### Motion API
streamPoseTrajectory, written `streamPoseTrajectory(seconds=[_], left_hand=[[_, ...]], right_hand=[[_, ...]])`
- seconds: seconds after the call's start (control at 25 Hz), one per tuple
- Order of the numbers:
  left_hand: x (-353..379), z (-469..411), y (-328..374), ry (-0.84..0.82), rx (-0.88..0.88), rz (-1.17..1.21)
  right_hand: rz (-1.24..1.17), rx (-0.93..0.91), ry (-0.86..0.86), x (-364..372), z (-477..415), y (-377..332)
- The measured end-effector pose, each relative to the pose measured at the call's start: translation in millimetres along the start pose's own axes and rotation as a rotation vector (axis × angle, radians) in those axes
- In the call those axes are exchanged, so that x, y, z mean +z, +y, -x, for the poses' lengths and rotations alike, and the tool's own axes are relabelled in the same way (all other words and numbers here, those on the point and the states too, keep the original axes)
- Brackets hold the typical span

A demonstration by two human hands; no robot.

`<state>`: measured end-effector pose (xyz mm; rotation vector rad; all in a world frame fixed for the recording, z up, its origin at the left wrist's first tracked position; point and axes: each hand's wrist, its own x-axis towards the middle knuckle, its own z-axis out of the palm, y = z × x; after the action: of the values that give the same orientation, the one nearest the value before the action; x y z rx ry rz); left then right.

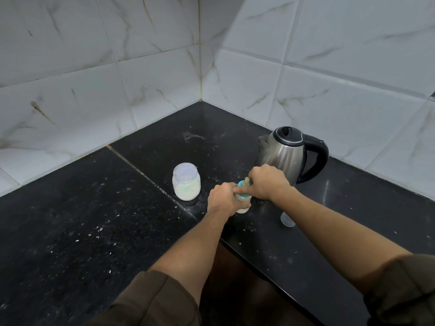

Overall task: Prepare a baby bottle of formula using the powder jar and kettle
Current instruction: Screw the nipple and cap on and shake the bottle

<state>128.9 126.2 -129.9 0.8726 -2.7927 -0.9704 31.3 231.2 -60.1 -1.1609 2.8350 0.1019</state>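
Note:
A small baby bottle (243,209) with milky liquid stands on the black counter. My left hand (223,198) grips its body. My right hand (268,182) holds the teal collar and teat (243,184) at its top, thumb laid across the ring. A clear powder jar (186,184), about half full of white powder and with no lid on, stands just left of the bottle. The steel kettle (284,154) with a black handle and closed lid stands behind my right hand.
A clear plastic bottle cap (287,221) lies under my right forearm. Spilled powder specks dot the black granite counter (94,220). White tiled walls meet in a corner behind. The counter's front edge runs below my arms.

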Motion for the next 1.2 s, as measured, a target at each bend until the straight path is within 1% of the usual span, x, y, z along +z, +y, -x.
streamPoseTrajectory(seconds=[0.08,0.12,0.2,0.28,0.32,0.48,0.52,0.6,0.68,0.76,0.84,0.96,1.0,1.08,1.16,1.2], left_hand=[[1,-1,0,-0.001,0.007,-0.005],[1,-2,-1,-0.011,0.006,-0.003],[0,-4,-1,-0.028,0.001,0.002],[0,-5,-2,-0.027,0.000,0.006],[0,-5,-1,-0.027,0.002,0.004],[-2,-4,0,-0.034,-0.004,0.004],[-2,-4,1,-0.036,-0.007,0.004],[-3,-4,1,-0.042,-0.007,0.003],[-3,-5,1,-0.043,-0.006,0.002],[-3,-5,1,-0.040,-0.004,-0.003],[-1,-5,0,-0.027,0.001,-0.007],[-2,-4,1,-0.005,0.004,-0.019],[-1,-5,0,-0.006,0.006,-0.021],[-3,-5,1,-0.017,0.001,-0.031],[-4,-5,3,-0.028,-0.012,-0.038],[-4,-5,3,-0.032,-0.015,-0.038]], right_hand=[[0.024,-0.010,0.012,-2,0,2],[-0.017,-0.043,0.000,-3,0,5],[-0.135,-0.151,-0.091,-8,-1,10],[-0.135,-0.232,-0.158,-11,-2,12],[-0.108,-0.224,-0.147,-11,-3,10],[0.053,-0.051,-0.041,-6,-3,4],[0.073,-0.032,-0.023,-6,-3,3],[-0.004,-0.059,0.009,-8,-2,3],[-0.118,-0.158,-0.080,-13,-1,2],[-0.089,-0.225,-0.157,-17,-1,0],[-0.040,-0.168,-0.119,-17,0,-4],[0.057,-0.011,-0.047,-13,0,-6],[0.065,-0.004,-0.020,-12,1,-7],[-0.017,-0.060,-0.008,-13,1,-7],[-0.064,-0.171,-0.106,-17,2,-6],[-0.027,-0.211,-0.145,-18,2,-6]])
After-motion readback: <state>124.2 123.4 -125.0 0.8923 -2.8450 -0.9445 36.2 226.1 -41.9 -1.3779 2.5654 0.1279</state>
